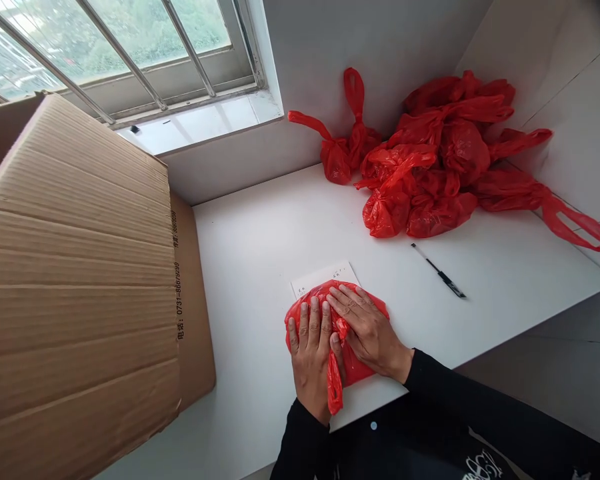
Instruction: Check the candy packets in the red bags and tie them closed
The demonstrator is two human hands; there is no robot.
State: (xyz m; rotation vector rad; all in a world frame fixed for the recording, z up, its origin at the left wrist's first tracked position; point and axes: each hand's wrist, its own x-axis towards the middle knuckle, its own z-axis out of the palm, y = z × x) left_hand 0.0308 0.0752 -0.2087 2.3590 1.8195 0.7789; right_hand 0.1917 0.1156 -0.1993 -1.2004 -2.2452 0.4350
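Observation:
A knotted red plastic bag (357, 367) lies on the white table near its front edge, its contents hidden. My left hand (311, 353) rests flat on the bag's left part, fingers stretched out. On the right part lies my right hand (373, 330), also flat with its fingers extended. Between the two hands the bag's knot shows, and a handle loop hangs toward me beside my left hand. A white sheet of paper (350, 272) with handwriting sticks out from under the bag's far side.
A pen (440, 272) lies right of the bag. Several tied red bags (430, 167) are heaped at the back right against the wall. A large cardboard box (80, 287) stands on the left, below a barred window (130, 53). The white table (245, 267) has its front edge near me.

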